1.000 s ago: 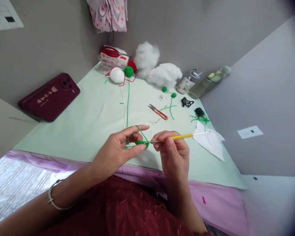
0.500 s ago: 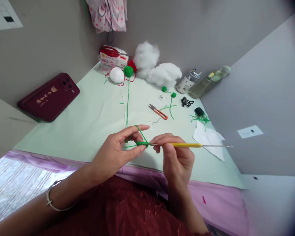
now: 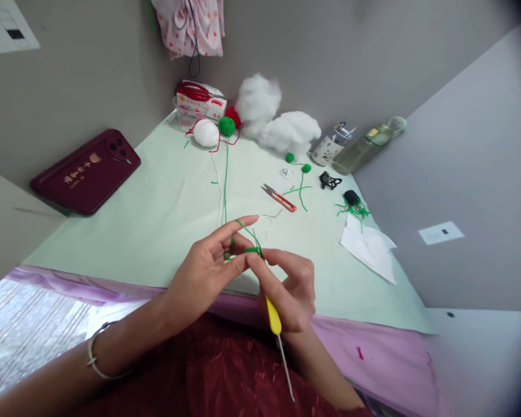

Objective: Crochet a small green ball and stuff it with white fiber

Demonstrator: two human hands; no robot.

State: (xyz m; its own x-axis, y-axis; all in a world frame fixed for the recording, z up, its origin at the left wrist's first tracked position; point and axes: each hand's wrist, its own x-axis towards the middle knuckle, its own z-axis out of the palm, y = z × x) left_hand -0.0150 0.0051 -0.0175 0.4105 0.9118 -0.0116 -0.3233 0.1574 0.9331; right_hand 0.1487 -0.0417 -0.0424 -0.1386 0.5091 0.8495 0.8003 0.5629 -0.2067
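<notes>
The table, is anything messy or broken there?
Nothing looks broken or spilled, but the table is untidy: green strands sprawl beside the orange snips, and an uneven white sheet lies askew near the right edge.

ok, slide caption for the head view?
Left hand pinches a green yarn piece; right hand holds a yellow-handled hook.

head | looks forward and down | hands [image 3: 197,275] near | tabletop [image 3: 165,214] beyond
</notes>
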